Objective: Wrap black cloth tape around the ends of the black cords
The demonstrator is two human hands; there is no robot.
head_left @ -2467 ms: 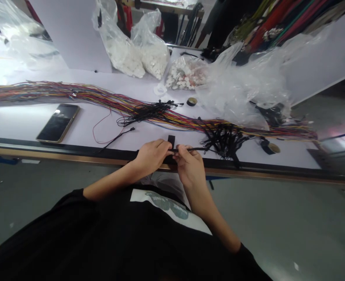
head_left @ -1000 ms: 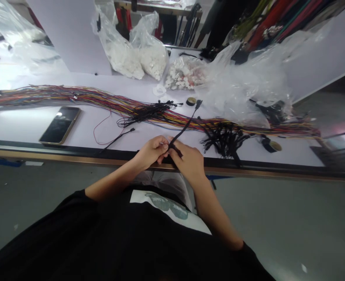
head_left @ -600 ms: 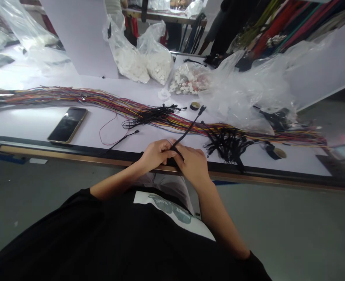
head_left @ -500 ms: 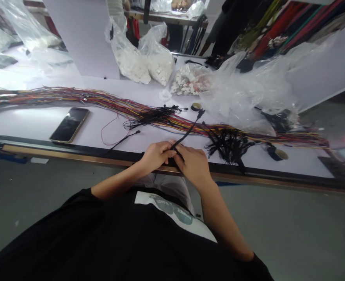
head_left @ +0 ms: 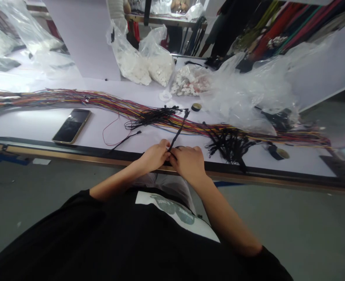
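A short black cable (head_left: 178, 132) with a connector at its far end rises from between my hands at the table's front edge. My left hand (head_left: 155, 156) pinches its lower part between thumb and fingers. Close against it, my right hand (head_left: 188, 162) is closed on the same cable, with fingers curled and partly hidden. Beyond them runs a long bundle of coloured wires (head_left: 108, 100). One heap of black connector leads (head_left: 156, 116) lies on that bundle, and a pile of black cables (head_left: 229, 144) sits right of my right hand. A single black lead (head_left: 125, 139) lies to the left.
A phone (head_left: 72, 126) lies left on the table. Rolls of black tape stand behind the wires (head_left: 196, 106) and at the right (head_left: 278, 153). Bags of white parts (head_left: 160, 66) and clear plastic bags (head_left: 248, 89) line the back. Another person (head_left: 233, 27) is partly visible beyond.
The cable's connector end has swung left and stands steeper. My right hand has shifted slightly left, closer to my left hand, its fingers more curled.
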